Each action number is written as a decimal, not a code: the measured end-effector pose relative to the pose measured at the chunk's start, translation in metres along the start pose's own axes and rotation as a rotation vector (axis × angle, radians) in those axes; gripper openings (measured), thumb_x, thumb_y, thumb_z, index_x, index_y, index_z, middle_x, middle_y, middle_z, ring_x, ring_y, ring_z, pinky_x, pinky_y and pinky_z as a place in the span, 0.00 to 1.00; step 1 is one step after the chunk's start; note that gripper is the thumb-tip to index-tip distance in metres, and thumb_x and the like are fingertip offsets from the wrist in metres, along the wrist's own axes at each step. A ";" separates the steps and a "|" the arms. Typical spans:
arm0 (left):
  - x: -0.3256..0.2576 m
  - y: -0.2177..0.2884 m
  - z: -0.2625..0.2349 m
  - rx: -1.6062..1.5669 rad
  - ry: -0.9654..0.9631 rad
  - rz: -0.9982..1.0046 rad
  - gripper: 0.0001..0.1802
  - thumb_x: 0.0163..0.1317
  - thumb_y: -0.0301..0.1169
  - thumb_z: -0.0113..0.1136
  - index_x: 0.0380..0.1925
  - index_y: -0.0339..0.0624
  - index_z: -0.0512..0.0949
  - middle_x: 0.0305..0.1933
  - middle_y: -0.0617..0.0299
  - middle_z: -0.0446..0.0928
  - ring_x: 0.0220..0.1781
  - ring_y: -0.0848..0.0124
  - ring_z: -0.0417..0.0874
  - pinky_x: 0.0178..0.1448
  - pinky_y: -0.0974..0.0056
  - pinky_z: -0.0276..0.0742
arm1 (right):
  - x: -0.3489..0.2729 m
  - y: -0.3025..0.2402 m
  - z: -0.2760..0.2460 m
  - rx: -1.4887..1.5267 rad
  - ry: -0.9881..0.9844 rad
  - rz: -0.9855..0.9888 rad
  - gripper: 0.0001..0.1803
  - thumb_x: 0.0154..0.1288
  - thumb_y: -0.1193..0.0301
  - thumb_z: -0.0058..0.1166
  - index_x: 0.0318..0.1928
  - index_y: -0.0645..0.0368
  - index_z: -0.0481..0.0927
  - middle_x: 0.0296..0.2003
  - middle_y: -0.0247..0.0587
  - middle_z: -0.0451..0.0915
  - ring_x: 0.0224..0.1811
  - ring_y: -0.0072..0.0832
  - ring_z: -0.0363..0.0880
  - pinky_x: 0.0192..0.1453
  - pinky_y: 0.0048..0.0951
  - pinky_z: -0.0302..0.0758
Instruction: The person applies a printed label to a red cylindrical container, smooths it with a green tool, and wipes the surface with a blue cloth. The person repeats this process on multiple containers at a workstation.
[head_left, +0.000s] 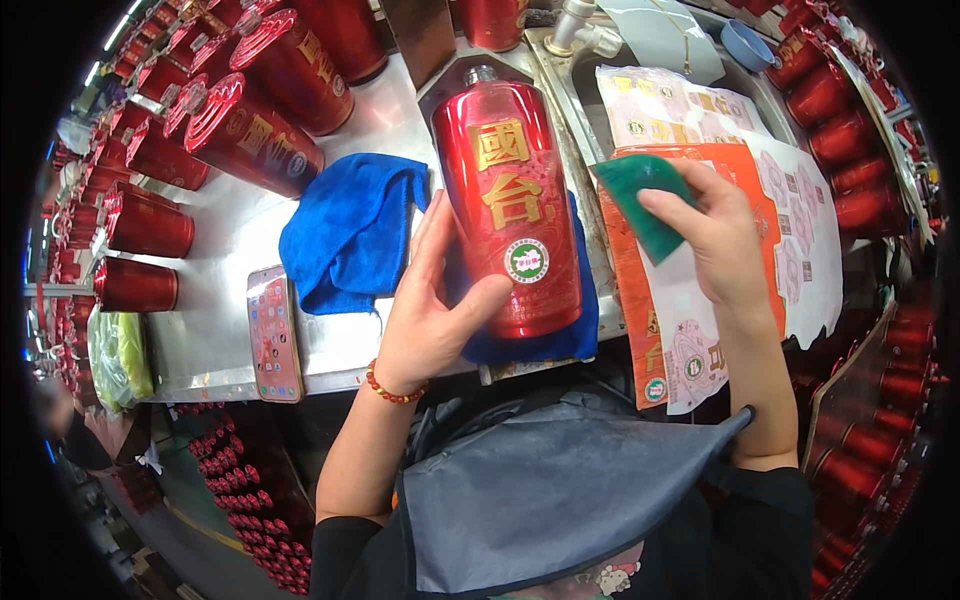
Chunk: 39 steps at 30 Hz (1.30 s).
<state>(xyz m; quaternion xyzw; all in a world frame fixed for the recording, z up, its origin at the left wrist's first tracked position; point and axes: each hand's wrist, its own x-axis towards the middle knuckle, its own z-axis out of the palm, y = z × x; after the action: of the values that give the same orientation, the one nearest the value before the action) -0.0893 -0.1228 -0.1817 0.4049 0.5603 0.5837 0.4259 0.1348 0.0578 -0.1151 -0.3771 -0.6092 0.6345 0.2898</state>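
Note:
A large glossy red bottle (520, 225) with gold characters and a round white-and-green emblem lies in front of me, its neck pointing away. Under it is a blue cloth (585, 320). My left hand (440, 300) rests against the bottle's left side, fingers stretched out and thumb over its lower front. In my right hand (720, 230) is a green squeegee (645, 205), a flat blade pinched between thumb and fingers. It is apart from the bottle, above red and white decal sheets (690, 310).
Several red bottles (255, 140) stand at the left of the metal table (215, 340). A second blue cloth (345, 230) and a phone (274, 335) lie nearer. Behind the sheets is a sink with a tap (585, 35) and a blue bowl (748, 45). More red bottles (840, 130) line the right.

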 end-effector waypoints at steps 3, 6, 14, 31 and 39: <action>-0.001 -0.004 0.003 0.023 0.018 0.015 0.51 0.63 0.38 0.73 0.79 0.30 0.56 0.83 0.44 0.54 0.86 0.55 0.49 0.86 0.54 0.43 | -0.034 -0.019 0.027 -0.092 -0.231 -0.102 0.19 0.66 0.77 0.67 0.57 0.66 0.83 0.45 0.37 0.87 0.46 0.21 0.85 0.52 0.25 0.81; 0.002 -0.004 0.001 0.109 -0.010 0.102 0.59 0.57 0.44 0.77 0.79 0.30 0.52 0.83 0.40 0.51 0.86 0.50 0.48 0.86 0.51 0.43 | -0.009 -0.013 0.007 -0.205 -0.057 -0.086 0.16 0.68 0.75 0.66 0.54 0.66 0.86 0.41 0.36 0.88 0.40 0.18 0.84 0.44 0.20 0.80; 0.004 0.007 0.008 0.672 0.003 0.378 0.81 0.37 0.52 0.87 0.79 0.25 0.42 0.82 0.31 0.47 0.86 0.36 0.42 0.85 0.41 0.44 | -0.062 -0.040 0.048 -0.752 -0.443 -0.813 0.28 0.39 0.83 0.68 0.48 0.56 0.90 0.35 0.35 0.81 0.35 0.35 0.76 0.40 0.35 0.72; -0.009 0.014 0.032 0.613 0.267 0.492 0.66 0.45 0.37 0.84 0.78 0.27 0.52 0.52 0.39 0.78 0.50 0.48 0.83 0.54 0.54 0.81 | -0.057 -0.063 0.059 -1.013 -0.404 -0.879 0.26 0.41 0.82 0.70 0.47 0.58 0.89 0.29 0.32 0.76 0.31 0.32 0.71 0.33 0.33 0.68; -0.013 0.015 0.035 0.547 0.285 0.445 0.63 0.48 0.36 0.82 0.79 0.30 0.54 0.49 0.41 0.78 0.46 0.48 0.83 0.51 0.54 0.81 | -0.044 -0.067 0.057 -1.126 -0.322 -0.941 0.28 0.40 0.81 0.69 0.49 0.56 0.90 0.29 0.30 0.74 0.31 0.32 0.70 0.33 0.33 0.65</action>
<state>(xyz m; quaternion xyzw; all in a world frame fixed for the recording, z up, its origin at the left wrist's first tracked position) -0.0526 -0.1242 -0.1649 0.5302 0.6475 0.5411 0.0827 0.1056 -0.0047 -0.0449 -0.0707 -0.9735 0.0833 0.2009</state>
